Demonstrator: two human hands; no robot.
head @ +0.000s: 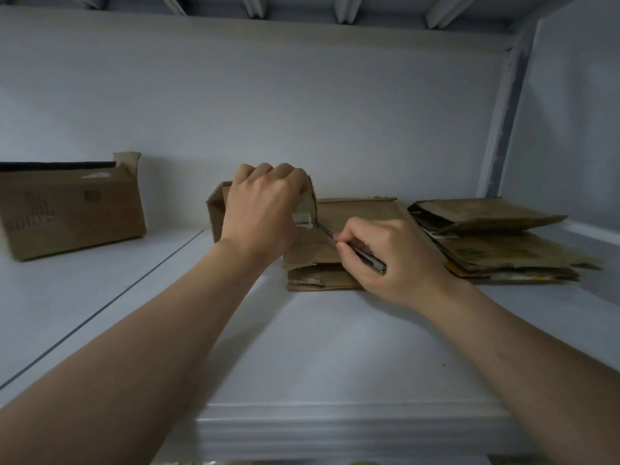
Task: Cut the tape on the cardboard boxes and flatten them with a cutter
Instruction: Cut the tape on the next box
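Right hand (396, 260), grip clamped round the cutter (360, 253) pen-fashion, forefinger set near the blade; the tip meets the tape (303, 220) on a raised flap of the half-collapsed box (362, 209) at the middle of the counter (318, 347); left hand (265, 209), grip curled over the flap's top edge, holding it upright; both forearms reach forward, wrists low. Judged best for a clean cut: hold the flap taut; draw the blade shallowly along the seam, away from the left fingers. A standing box (70, 209) sits far left; a flattened stack (496, 243) lies to the right.
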